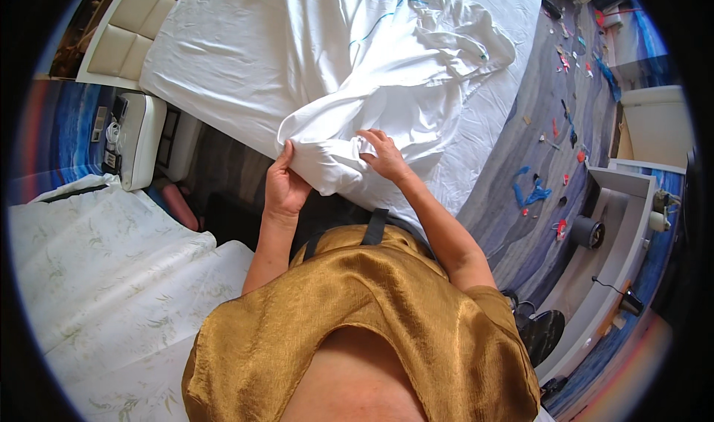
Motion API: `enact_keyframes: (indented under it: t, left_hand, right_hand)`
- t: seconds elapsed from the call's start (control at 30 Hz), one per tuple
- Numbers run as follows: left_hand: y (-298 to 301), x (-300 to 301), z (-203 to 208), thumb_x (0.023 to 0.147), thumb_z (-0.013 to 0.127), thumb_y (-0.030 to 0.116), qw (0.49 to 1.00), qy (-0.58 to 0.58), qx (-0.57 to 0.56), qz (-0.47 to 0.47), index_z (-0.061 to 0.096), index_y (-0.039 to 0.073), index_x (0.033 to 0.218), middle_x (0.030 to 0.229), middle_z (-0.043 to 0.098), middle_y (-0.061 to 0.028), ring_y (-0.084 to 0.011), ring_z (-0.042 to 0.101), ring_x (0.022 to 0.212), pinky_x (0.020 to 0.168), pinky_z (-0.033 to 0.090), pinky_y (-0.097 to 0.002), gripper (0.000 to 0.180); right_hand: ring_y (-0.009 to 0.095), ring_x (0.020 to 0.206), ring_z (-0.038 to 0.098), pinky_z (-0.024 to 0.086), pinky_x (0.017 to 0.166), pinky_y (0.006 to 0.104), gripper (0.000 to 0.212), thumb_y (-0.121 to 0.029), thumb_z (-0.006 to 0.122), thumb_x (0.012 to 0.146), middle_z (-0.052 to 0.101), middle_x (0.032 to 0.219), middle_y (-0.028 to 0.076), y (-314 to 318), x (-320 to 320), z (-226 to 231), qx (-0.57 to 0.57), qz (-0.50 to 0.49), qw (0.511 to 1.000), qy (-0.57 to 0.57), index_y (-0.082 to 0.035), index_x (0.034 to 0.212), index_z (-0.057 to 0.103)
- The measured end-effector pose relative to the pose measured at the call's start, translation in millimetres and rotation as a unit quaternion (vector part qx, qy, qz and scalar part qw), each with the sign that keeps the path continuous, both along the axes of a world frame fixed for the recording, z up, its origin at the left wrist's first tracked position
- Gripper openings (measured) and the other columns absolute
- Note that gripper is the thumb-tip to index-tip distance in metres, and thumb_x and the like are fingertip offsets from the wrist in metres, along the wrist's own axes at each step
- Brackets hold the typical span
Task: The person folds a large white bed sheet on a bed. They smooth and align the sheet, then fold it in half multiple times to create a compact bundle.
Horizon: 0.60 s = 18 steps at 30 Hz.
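A loose white sheet (387,80) with a few blue lines lies bunched over the bed (216,50) in front of me. My left hand (285,186) grips the near left edge of this sheet, thumb on top and the other fingers hidden behind the fold. To its right, my right hand (383,156) pinches a gathered bit of the same sheet between thumb and fingers. Between the two hands the cloth bulges and hangs over the near edge of the bed. Smooth white bedding covers the mattress underneath.
A second bed or mattress (111,295) with pale leaf-patterned covering stands at the left. Beside the padded headboard (134,28) is a white nightstand (143,143). Scraps and a blue plastic piece (529,190) litter the grey floor at right, near a low shelf unit (602,251).
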<state>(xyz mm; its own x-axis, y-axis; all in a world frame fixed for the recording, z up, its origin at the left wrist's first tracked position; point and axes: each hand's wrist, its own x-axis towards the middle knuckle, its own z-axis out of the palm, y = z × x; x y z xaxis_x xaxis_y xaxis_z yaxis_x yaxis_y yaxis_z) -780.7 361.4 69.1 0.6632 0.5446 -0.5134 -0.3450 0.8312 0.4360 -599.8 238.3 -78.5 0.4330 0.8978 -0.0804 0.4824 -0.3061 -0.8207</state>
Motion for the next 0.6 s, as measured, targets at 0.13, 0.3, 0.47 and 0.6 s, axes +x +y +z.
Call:
enact_keyframes:
  t: [0.13,0.3,0.47,0.6]
  left_hand:
    - [-3,-1,16,0.096,0.056,0.031,1.0,0.001,0.002,-0.004,0.048,-0.001,0.132,0.128,0.058,-0.0115,-0.026,0.054,0.119,0.104,0.041,-0.0437,0.049]
    - [27,-17,20,0.096,0.057,0.029,0.995,0.033,0.079,0.058,0.053,0.0,0.129,0.125,0.061,-0.0113,-0.0247,0.056,0.116,0.102,0.043,-0.0424,0.044]
    - [65,-33,4,0.096,0.058,0.028,0.961,0.128,0.209,0.124,0.052,0.001,0.128,0.125,0.059,-0.0094,-0.0243,0.055,0.115,0.1,0.043,-0.041,0.042]
    - [79,-39,-54,0.098,0.054,0.026,0.975,0.124,0.111,0.149,0.052,0.0,0.128,0.127,0.058,-0.0117,-0.027,0.053,0.119,0.104,0.039,-0.0437,0.04]
  right_hand:
    - [0.035,0.113,0.052,0.042,0.096,0.0446,0.036,-0.015,0.068,0.08,0.056,0.123,0.013,10,0,12,0.075,0.008,0.992,-0.105,-0.012,0.115,0.059]
    - [0.035,0.091,0.059,0.047,0.08,0.0436,0.008,-0.006,0.055,0.083,0.059,0.093,0.015,4,22,10,0.031,0.043,0.985,-0.162,-0.004,0.091,0.056]
    - [0.036,0.079,0.06,0.048,0.068,0.0441,0.003,-0.005,0.055,0.085,0.058,0.083,0.015,-39,40,18,0.066,-0.068,0.98,-0.173,-0.004,0.087,0.056]
    - [0.035,0.071,0.059,0.048,0.062,0.0424,0.004,-0.007,0.059,0.087,0.056,0.079,0.014,-71,40,31,0.06,-0.064,0.982,-0.17,-0.004,0.085,0.057]
